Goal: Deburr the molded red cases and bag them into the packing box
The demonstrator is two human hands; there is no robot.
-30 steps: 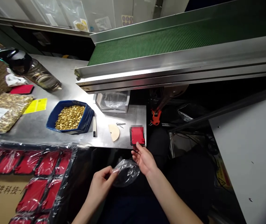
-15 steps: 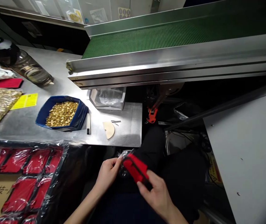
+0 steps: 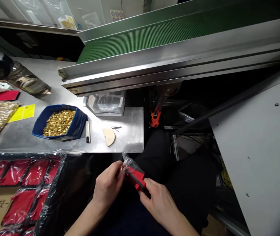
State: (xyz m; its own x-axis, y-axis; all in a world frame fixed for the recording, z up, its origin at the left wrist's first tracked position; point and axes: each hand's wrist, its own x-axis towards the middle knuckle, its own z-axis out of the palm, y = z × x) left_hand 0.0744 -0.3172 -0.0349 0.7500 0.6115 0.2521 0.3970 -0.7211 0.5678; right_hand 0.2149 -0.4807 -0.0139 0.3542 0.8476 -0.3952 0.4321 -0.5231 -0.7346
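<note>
Above my lap, my left hand (image 3: 109,182) pinches the edge of a clear plastic bag (image 3: 130,161). My right hand (image 3: 158,198) grips the lower end of a red item with a black band (image 3: 135,177), which looks like a small fabric pouch. Its upper end is inside the bag's mouth or just behind the film; I cannot tell how deep. In the carton at lower left lie several similar red items (image 3: 23,201) in clear bags.
On the metal table (image 3: 132,131) are a blue bin (image 3: 40,126) of small gold-coloured pieces, a white-handled cutter (image 3: 88,131), a half-round wooden piece (image 3: 109,137) and a drink bottle (image 3: 27,80). A green conveyor (image 3: 142,41) runs above. A white panel (image 3: 260,137) stands right.
The red pouch has moved left and down, up against the bag in my left hand. The view has shifted slightly right. Both hands keep their hold.
</note>
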